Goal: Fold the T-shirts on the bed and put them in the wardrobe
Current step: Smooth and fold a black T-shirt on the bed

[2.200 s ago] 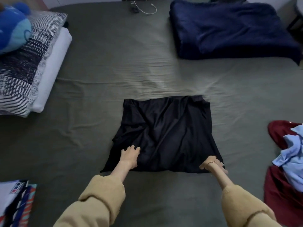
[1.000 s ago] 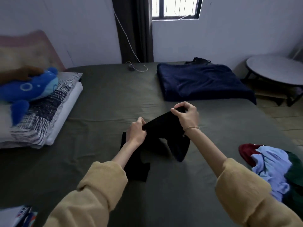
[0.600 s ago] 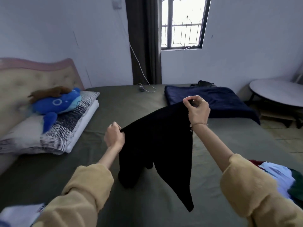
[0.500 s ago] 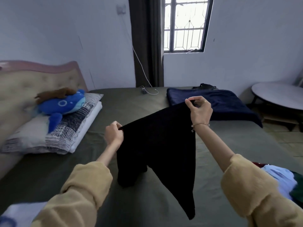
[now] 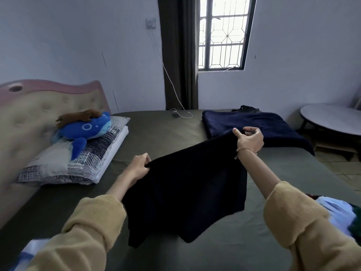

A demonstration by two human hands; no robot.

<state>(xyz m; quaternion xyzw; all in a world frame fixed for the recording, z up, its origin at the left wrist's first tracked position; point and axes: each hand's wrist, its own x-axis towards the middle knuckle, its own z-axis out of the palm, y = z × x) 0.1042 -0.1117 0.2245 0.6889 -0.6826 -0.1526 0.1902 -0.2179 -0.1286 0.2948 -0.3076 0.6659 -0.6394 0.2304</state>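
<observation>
Black cloth T-shirt hangs above the olive-sheeted bed, its top edge pinched by left hand and right hand. Level both corners, keep the edge taut, then lower it flat for folding.

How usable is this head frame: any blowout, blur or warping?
Head view: window blown out white; black T-shirt reads as a flat dark shape, folds lost; sleeves near the bottom edge look smeared; wide-angle bending shows at the table.
</observation>
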